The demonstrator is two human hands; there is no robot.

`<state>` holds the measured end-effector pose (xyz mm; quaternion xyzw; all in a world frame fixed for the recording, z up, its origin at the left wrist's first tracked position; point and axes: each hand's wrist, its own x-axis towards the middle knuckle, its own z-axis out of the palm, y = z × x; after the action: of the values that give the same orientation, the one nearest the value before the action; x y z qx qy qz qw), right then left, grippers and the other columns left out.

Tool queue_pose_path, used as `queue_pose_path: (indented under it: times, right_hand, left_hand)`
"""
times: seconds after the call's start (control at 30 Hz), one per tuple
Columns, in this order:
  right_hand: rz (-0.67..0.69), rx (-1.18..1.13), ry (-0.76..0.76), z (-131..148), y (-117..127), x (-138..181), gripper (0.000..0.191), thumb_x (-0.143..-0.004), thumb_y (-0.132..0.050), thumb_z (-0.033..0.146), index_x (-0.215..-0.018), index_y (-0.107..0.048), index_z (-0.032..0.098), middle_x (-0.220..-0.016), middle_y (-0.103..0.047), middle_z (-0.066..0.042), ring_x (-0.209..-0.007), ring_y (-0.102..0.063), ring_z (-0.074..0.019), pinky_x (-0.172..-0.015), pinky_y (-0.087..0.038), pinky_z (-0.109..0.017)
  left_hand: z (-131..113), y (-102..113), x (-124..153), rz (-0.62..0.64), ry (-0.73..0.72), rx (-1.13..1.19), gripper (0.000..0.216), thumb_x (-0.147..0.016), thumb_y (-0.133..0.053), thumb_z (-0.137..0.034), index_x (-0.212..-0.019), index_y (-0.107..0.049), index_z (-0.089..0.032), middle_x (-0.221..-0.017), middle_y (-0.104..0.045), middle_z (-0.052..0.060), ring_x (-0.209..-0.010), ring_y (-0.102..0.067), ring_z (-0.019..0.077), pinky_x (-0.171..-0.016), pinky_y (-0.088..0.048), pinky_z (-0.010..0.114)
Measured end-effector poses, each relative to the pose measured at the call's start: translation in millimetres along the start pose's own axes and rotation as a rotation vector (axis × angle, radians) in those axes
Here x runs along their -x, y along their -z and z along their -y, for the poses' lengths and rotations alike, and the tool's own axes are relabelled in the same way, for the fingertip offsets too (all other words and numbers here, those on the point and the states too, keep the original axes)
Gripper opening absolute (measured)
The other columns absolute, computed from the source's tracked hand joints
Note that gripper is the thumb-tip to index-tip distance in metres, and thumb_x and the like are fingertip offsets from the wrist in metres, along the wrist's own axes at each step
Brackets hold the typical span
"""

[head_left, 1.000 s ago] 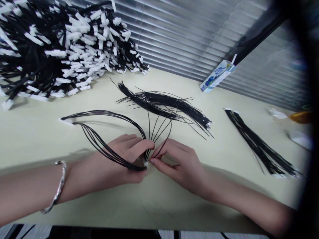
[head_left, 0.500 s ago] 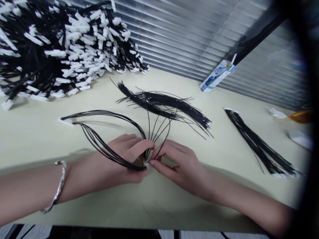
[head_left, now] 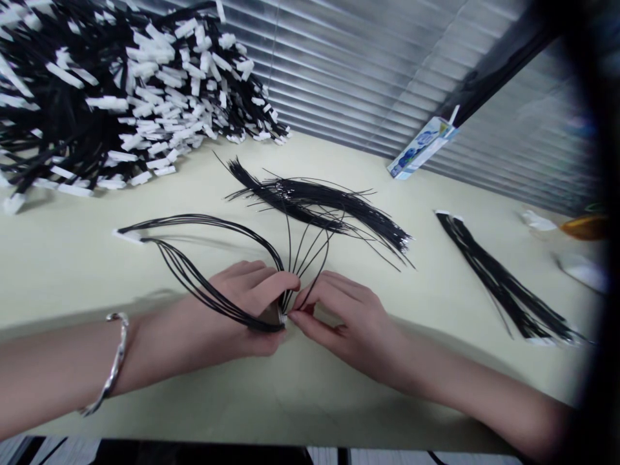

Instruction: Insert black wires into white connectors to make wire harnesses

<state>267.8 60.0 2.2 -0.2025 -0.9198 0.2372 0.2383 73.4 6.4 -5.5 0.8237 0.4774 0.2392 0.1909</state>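
Note:
My left hand point(head_left: 237, 310) is closed around a small white connector point(head_left: 281, 316) with several thin black wires looping out of it to the left, where a second white connector point(head_left: 126, 236) lies on the table. My right hand point(head_left: 341, 316) pinches one black wire point(head_left: 317, 271) right at the connector, thumb and forefinger together. Several wires rise from between my fingers toward a loose bundle of black wires point(head_left: 329, 206) lying just behind my hands.
A big heap of black wire harnesses with white connectors point(head_left: 111, 90) fills the back left of the cream table point(head_left: 310, 394). Another bundle point(head_left: 504, 278) lies at the right. A small carton point(head_left: 421, 147) leans against the blinds. An orange object point(head_left: 584, 227) sits far right.
My right hand has shifted slightly left, closer to the connector. My left hand and the wires have stayed where they were.

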Motion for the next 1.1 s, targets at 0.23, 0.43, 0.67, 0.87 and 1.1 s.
queue_pose_path:
  times: [0.23,0.43,0.67,0.87,1.1]
  right_hand:
    - [-0.004,-0.029,-0.024,-3,-6,1,0.011,-0.087,-0.060,0.021,-0.078,-0.053,0.018,-0.072,-0.058,0.001,-0.067,-0.052,-0.0111,-0.061,-0.042,-0.023]
    - [-0.003,-0.063,-0.024,-5,-10,0,0.012,-0.087,-0.059,0.019,-0.076,-0.053,0.017,-0.071,-0.056,0.001,-0.066,-0.050,-0.0102,-0.059,-0.041,-0.023]
    - [0.046,-0.364,-0.369,-6,-9,-2,0.012,-0.086,-0.058,0.026,-0.077,-0.058,0.018,-0.073,-0.060,0.002,-0.063,-0.053,-0.0090,-0.056,-0.041,-0.021]
    - [-0.071,-0.334,-0.504,-31,20,-16,0.023,-0.092,-0.048,0.036,-0.081,-0.058,0.019,-0.071,-0.061,0.001,-0.067,-0.056,-0.0104,-0.063,-0.044,-0.023]
    - [0.238,0.685,-0.568,-73,84,-3,0.015,-0.082,-0.057,0.026,-0.069,-0.059,0.018,-0.073,-0.062,-0.006,-0.066,-0.054,-0.0185,-0.057,-0.031,-0.029]
  left_hand:
    - [0,-2,0,-0.034,-0.017,-0.004,0.025,-0.078,-0.057,-0.013,-0.101,-0.050,-0.017,-0.083,-0.059,0.000,-0.075,-0.049,0.0159,-0.073,-0.040,0.029]
    - [-3,-1,-1,-0.018,0.003,-0.003,0.022,-0.078,-0.057,-0.014,-0.099,-0.050,-0.017,-0.081,-0.059,0.001,-0.074,-0.050,0.0174,-0.072,-0.042,0.032]
    - [5,-3,3,-0.071,-0.116,-0.015,0.047,-0.077,-0.058,-0.012,-0.118,-0.040,-0.023,-0.088,-0.061,0.000,-0.081,-0.057,0.0178,-0.077,-0.046,0.032]
    - [9,-6,4,-0.006,-0.090,-0.122,0.040,-0.083,-0.053,-0.023,-0.122,-0.045,-0.022,-0.087,-0.060,0.004,-0.082,-0.055,0.0220,-0.075,-0.046,0.036]
    - [0,2,1,0.055,-0.013,-0.084,0.036,-0.082,-0.053,-0.023,-0.117,-0.051,-0.017,-0.090,-0.061,0.003,-0.083,-0.056,0.0194,-0.076,-0.044,0.031]
